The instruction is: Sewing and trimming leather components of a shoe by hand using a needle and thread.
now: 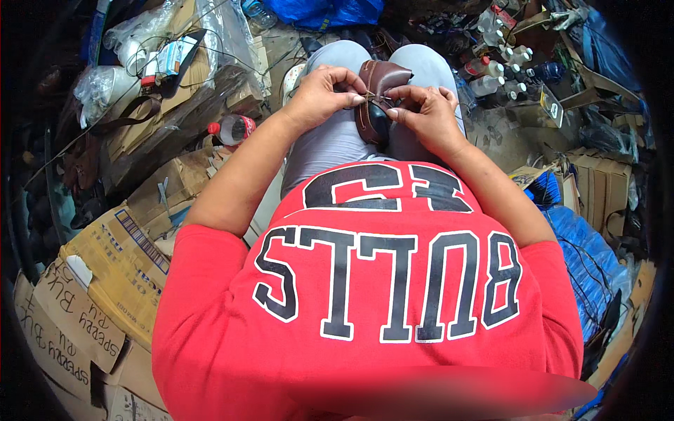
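Note:
A brown leather shoe [390, 74] with pale stitching along its edge rests between my knees. Its lower end, near my lap, looks dark and glossy. Over its middle, my left hand [324, 97] pinches a thin lace [369, 97] between thumb and forefinger. From the other side, my right hand [427, 118] pinches the lace close to the leather with thumb and forefinger. The two hands are only a short gap apart. The strands between them are too fine to follow, and the fingertips hide part of the shoe.
Several capped bottles [496, 78] stand at the far right. To the left lie a red-capped bottle [235, 130], a cardboard box [116, 263] and plastic bags [109, 88]. Blue plastic sheeting [579, 256] lies at the right beside cardboard [597, 184]. A blue bag [323, 12] sits beyond my knees.

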{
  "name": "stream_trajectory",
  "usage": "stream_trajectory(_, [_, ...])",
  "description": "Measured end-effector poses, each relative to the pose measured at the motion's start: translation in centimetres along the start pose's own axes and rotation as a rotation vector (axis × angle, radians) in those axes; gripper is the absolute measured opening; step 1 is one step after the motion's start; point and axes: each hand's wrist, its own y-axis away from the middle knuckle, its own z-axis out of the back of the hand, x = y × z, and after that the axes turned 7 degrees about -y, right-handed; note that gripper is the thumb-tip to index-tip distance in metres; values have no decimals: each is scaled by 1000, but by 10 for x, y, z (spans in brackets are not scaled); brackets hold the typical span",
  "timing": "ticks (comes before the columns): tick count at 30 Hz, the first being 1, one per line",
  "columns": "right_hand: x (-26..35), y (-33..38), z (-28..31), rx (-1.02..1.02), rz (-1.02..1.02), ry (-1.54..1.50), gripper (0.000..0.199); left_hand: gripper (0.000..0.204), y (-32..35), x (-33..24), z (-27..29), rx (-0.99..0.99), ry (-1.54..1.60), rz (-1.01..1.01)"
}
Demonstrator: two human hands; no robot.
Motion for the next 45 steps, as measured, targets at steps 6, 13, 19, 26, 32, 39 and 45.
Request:
stream_trajectory(6, [-10, -11, -8, -25, -46, -80, 24, 17, -7, 3, 0, 40, 180, 42])
stream_trajectory(13, [-26, -42, -10, -1, -84, -380, 25, 13, -25, 1, 8, 160, 170, 26])
stream_trajectory(19, [-30, -49, 1, 93, -89, -392, 23, 13, -24, -40, 9, -56, -1022, -494])
stream_trajectory(26, [-12, -31, 46, 184, -253, -489, 13, 8, -17, -40, 24, 17, -1144, -503])
stream_trajectory(32, [-1, -20, 40, 120, 401, 378, 7, 15, -6, -51, 4, 137, -1102, -381])
stream_trajectory(39, [15, -32, 34, 299, 327, 567, 3, 23, -10, -56, -6, 160, -1212, -374])
stream_trajectory(45, [-22, -27, 55, 250, 403, 525, 9, 30, -1, -38, 20, 238, -1084, -399])
